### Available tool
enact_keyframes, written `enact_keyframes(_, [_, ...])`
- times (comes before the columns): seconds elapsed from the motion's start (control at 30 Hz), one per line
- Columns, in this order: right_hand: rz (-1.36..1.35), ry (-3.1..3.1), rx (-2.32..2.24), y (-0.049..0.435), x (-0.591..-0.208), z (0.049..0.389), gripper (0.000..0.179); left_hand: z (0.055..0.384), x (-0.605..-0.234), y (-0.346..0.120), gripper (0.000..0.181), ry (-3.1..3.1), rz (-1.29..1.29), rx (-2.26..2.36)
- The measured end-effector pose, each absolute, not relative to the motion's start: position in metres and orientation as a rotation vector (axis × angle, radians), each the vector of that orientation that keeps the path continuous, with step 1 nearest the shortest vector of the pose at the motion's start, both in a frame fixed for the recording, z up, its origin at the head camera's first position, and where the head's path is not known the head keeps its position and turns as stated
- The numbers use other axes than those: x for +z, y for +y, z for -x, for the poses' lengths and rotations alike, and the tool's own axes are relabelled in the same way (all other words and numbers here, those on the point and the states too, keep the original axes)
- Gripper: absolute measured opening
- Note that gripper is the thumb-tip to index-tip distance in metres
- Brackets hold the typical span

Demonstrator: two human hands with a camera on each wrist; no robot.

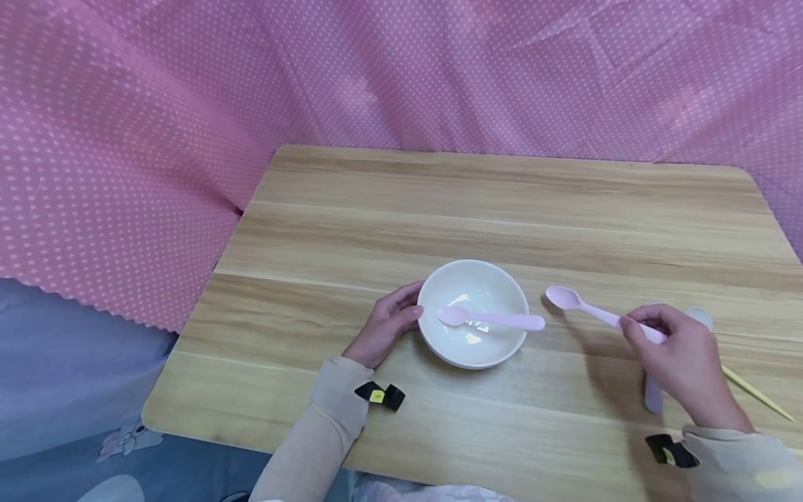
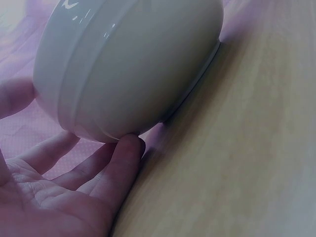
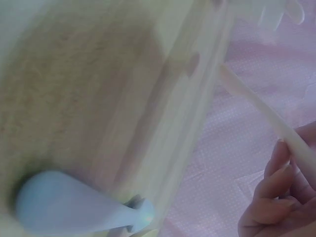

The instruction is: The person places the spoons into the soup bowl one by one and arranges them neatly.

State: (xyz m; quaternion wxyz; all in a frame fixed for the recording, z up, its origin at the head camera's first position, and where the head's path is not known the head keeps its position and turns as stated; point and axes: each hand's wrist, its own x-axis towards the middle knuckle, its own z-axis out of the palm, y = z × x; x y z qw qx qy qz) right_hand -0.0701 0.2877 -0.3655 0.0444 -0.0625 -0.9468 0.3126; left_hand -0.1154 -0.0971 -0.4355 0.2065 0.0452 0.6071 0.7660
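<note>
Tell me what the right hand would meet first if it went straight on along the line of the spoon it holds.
The pink spoon in the right hand would likely meet the white bowl first, at the rim facing that hand; the spoon looks raised, so it might pass above.

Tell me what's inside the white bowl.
One pink spoon, handle extending past the rim; nothing else shows. The part of the white bowl beneath the spoon is hidden.

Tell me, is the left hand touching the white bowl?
Touching. The left wrist view shows the left hand with its fingertips against the white bowl.
</note>
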Motion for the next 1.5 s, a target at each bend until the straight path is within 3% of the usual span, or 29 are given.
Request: enact_keyframes(1.5, [0.087,-2.781,1.096,0.256,-0.339,0.070,0.013,0.115,-0.435,-0.097,0.052,1.694,-0.130,2.137])
